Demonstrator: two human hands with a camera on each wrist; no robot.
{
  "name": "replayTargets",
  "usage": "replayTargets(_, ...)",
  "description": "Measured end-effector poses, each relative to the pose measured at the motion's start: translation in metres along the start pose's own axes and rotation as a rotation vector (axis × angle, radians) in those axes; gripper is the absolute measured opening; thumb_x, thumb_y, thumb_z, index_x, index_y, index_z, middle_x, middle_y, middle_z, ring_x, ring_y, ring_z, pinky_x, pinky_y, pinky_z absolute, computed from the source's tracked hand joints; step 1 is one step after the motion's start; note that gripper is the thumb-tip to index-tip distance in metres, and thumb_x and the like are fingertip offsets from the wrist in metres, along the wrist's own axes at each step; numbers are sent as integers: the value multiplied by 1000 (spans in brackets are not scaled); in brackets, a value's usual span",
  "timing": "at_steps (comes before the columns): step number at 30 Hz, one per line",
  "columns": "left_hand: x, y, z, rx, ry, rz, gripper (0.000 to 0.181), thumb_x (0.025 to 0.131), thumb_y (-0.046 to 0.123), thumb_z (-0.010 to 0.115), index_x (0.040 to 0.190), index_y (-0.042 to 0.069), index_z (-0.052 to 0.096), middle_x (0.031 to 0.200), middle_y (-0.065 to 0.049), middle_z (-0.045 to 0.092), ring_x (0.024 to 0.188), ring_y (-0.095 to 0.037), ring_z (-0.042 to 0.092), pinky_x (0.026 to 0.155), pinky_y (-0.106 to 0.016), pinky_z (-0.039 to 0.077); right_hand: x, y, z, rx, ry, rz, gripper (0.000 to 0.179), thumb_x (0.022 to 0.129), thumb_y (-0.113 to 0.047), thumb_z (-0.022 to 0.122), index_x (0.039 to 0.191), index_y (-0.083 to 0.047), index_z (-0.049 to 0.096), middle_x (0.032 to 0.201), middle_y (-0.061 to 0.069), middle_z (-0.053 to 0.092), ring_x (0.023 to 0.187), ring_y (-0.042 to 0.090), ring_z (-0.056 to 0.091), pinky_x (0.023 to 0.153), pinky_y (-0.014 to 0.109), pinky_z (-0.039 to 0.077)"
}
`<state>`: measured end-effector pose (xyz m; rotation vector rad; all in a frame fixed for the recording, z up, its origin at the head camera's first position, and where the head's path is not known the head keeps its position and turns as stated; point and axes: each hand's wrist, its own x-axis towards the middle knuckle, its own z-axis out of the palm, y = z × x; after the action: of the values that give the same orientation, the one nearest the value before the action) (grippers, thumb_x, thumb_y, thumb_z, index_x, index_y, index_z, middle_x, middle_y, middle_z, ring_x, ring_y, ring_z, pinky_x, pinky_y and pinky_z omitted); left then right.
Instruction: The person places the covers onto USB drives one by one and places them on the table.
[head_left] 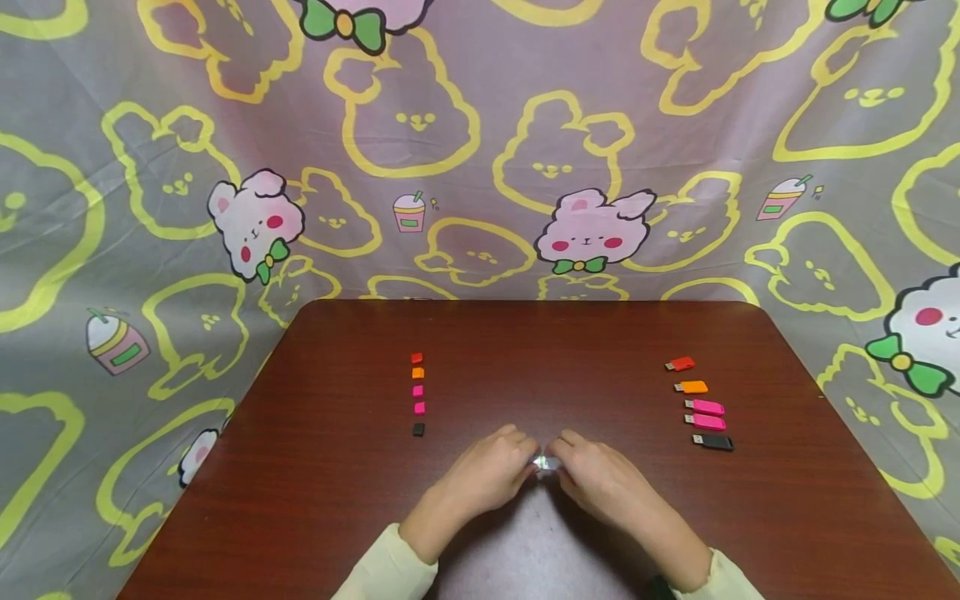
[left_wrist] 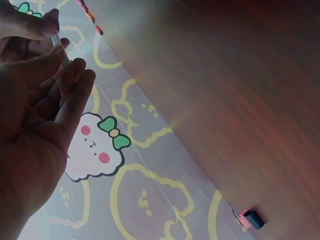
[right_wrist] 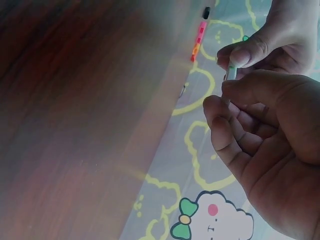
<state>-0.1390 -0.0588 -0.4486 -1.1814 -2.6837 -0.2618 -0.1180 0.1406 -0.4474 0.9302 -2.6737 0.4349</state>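
Just above the near middle of the table, a small white USB stick (head_left: 547, 462) is held between two hands. My left hand (head_left: 483, 468) pinches its left end between thumb and fingers. The other end is pinched by my right hand (head_left: 606, 483). Fingertips hide most of the stick; in the right wrist view a short pale stretch of the USB stick (right_wrist: 231, 71) shows between the thumbs. From the left wrist, the USB stick (left_wrist: 65, 60) appears thin and tilted.
On the left lies a column of small caps: red (head_left: 417, 358), orange (head_left: 418, 373), two pink (head_left: 418, 391) and black (head_left: 418, 430). USB sticks in matching colours, red (head_left: 681, 364) to black (head_left: 713, 442), lie at right, metal plugs bare. A patterned cloth (head_left: 480, 167) hangs behind the table.
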Motion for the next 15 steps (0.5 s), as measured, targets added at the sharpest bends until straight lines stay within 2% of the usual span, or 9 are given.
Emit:
replayTargets(8,0,-2,1,3,-2,11,10,90,18,76,91,12,69,86,5,67,82,-9,59,69,-18,50,1,0,3,7,-17,11,24,74,-1,79,91,-10,66,83,-4,58,60,14,57,49,27,46)
replayTargets(15,-1,-3,6,9,-46,-36,13,89,24,78,86,16,67,82,9,65,77,-8,55,59,-20,47,2,3,9,40,-81,32,22,76,-1,78,92,-10,66,86,-3,61,63,15,60,51,27,47)
